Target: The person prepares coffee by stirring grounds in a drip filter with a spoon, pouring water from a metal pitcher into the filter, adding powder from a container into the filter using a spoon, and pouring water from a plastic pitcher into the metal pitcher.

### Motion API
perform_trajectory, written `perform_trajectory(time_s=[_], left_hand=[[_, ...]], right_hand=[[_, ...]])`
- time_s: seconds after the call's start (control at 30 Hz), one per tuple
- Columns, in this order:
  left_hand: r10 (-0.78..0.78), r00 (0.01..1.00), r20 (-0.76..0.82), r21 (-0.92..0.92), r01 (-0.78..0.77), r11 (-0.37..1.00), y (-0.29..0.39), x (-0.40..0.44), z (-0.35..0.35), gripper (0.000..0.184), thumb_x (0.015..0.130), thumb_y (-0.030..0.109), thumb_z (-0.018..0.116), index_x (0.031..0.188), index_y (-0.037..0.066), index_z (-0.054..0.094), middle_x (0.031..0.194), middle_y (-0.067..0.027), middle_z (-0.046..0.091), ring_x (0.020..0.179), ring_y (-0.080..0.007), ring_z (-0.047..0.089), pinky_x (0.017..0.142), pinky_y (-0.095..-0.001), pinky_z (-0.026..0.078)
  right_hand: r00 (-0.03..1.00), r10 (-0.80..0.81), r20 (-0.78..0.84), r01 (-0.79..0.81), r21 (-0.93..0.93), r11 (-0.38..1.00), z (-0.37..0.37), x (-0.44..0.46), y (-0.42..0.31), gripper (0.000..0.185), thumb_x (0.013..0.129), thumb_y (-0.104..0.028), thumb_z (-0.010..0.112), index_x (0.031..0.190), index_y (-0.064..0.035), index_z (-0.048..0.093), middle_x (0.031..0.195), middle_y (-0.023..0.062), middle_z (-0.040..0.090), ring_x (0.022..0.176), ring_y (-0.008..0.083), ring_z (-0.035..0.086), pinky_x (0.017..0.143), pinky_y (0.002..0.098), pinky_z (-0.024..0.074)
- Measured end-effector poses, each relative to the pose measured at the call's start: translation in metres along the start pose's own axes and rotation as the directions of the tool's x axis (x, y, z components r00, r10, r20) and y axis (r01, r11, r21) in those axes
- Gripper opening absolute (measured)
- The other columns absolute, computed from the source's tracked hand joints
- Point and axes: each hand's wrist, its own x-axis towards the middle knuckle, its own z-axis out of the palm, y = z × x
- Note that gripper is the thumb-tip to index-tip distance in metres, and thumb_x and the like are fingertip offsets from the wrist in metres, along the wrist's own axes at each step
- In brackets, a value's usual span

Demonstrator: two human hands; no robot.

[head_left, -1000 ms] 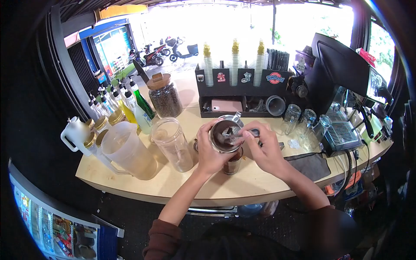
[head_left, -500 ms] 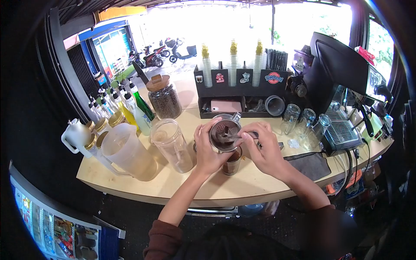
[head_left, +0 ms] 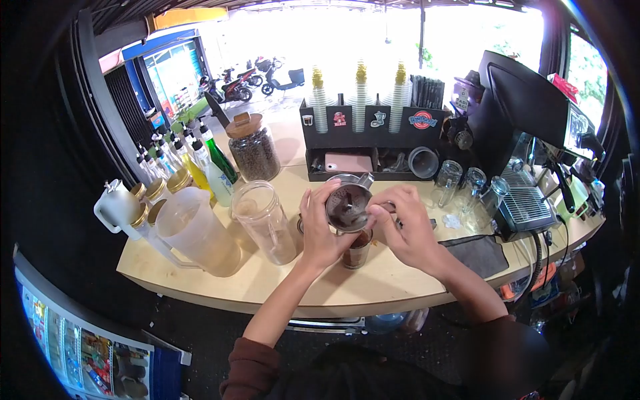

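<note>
Evidently, the work in hand is stirring or scraping inside a metal cup. From the left on the worktop (head_left: 200,287), a frosted plastic pitcher (head_left: 183,227) stands beside a clear lidless jug (head_left: 263,220), with a wooden-lidded jar of coffee beans (head_left: 252,150) behind. Next, the left hand (head_left: 322,230) has its grip curled round the left side of the metal cup (head_left: 348,201), whose open mouth shows dark residue. Partly hidden beneath is a glass with brown contents (head_left: 357,255). The right hand (head_left: 408,223) closes its grip, thumb against fingers, on a spoon-like utensil (head_left: 391,206); its far end cannot be made out. Farther right lie a dark cloth (head_left: 477,257) and an espresso machine (head_left: 527,203). As a judgement, moving the utensil further calls for a firm left hold and a light right wrist, keeping the cup clear of the glass rim.
</note>
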Motion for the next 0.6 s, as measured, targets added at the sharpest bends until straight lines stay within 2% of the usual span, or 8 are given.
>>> perform_trajectory(time_s=[0.07,0.13,0.2,0.37,0.43,0.47,0.53,0.6], left_hand=[[0.034,0.999,-0.001,0.042,-0.034,0.999,0.000,0.001,0.001,0.082,0.060,0.021,0.086,0.127,0.007,0.040,0.126,-0.0160,0.050,0.115,-0.0329,0.048,0.100,-0.0438,0.037],[0.029,1.000,-0.004,0.036,-0.029,0.999,-0.001,0.001,0.001,0.082,0.061,0.022,0.086,0.127,0.007,0.040,0.126,-0.0156,0.051,0.115,-0.0330,0.048,0.102,-0.0441,0.035],[0.022,1.000,-0.007,0.032,-0.021,0.999,0.000,0.000,0.000,0.082,0.061,0.023,0.086,0.128,0.008,0.041,0.125,-0.0153,0.051,0.115,-0.0331,0.048,0.103,-0.0444,0.034],[0.024,0.998,0.061,0.069,-0.029,0.997,0.001,0.000,-0.003,0.084,0.061,0.024,0.085,0.130,0.010,0.040,0.129,-0.0102,0.052,0.121,-0.0313,0.047,0.111,-0.0494,0.021],[0.019,0.996,0.092,0.068,-0.025,0.997,-0.001,0.001,-0.005,0.084,0.061,0.024,0.085,0.131,0.011,0.040,0.130,-0.0090,0.052,0.123,-0.0303,0.047,0.112,-0.0505,0.020],[0.013,0.992,0.122,0.066,-0.021,0.998,-0.002,0.002,-0.006,0.085,0.061,0.024,0.085,0.132,0.011,0.040,0.132,-0.0078,0.051,0.125,-0.0292,0.046,0.112,-0.0515,0.018],[0.002,0.987,0.158,0.061,-0.012,0.998,-0.004,0.005,-0.009,0.085,0.061,0.023,0.084,0.133,0.011,0.039,0.132,-0.0067,0.050,0.125,-0.0265,0.046,0.113,-0.0511,0.017],[-0.013,0.981,0.191,0.055,0.003,0.998,-0.005,0.007,-0.012,0.086,0.061,0.022,0.084,0.133,0.012,0.038,0.133,-0.0055,0.049,0.126,-0.0238,0.046,0.113,-0.0507,0.016]], right_hand=[[0.999,-0.003,0.033,0.003,-0.002,1.000,0.000,0.000,0.000,0.015,0.093,-0.014,0.054,0.104,-0.0042,0.058,0.082,0.0037,0.063,0.090,0.0228,0.055,0.091,0.0375,0.0328],[0.999,-0.017,-0.037,0.017,0.001,1.000,0.001,0.000,0.000,0.015,0.093,-0.014,0.054,0.103,-0.0040,0.058,0.082,0.0038,0.063,0.090,0.0233,0.055,0.092,0.0383,0.0327],[1.000,-0.015,-0.023,0.015,0.000,1.000,0.001,-0.001,0.000,0.015,0.093,-0.014,0.055,0.102,-0.0039,0.058,0.082,0.0040,0.063,0.090,0.0232,0.055,0.091,0.0384,0.0330],[0.999,-0.001,-0.037,0.003,0.065,0.998,-0.002,0.002,0.001,0.014,0.092,-0.015,0.056,0.099,-0.0030,0.059,0.085,0.0056,0.064,0.090,0.0255,0.056,0.092,0.0388,0.0327],[0.998,0.006,0.061,-0.007,0.024,1.000,-0.010,0.004,0.000,0.013,0.093,-0.014,0.055,0.097,-0.0016,0.059,0.088,0.0077,0.063,0.082,0.0214,0.060,0.087,0.0355,0.0384],[0.998,0.005,0.060,-0.007,0.023,1.000,-0.013,0.004,-0.001,0.013,0.093,-0.014,0.055,0.097,-0.0016,0.059,0.088,0.0077,0.063,0.082,0.0214,0.060,0.087,0.0355,0.0384],[0.977,0.202,0.072,-0.214,0.375,0.902,-0.019,0.003,-0.004,0.012,0.095,-0.012,0.053,0.095,-0.0010,0.057,0.087,0.0071,0.062,0.075,0.0146,0.061,0.078,0.0307,0.0439],[0.975,0.217,0.037,-0.211,0.444,0.871,-0.028,0.000,-0.001,0.011,0.096,-0.011,0.052,0.094,-0.0011,0.056,0.085,0.0060,0.060,0.075,0.0124,0.061,0.075,0.0289,0.0450]])
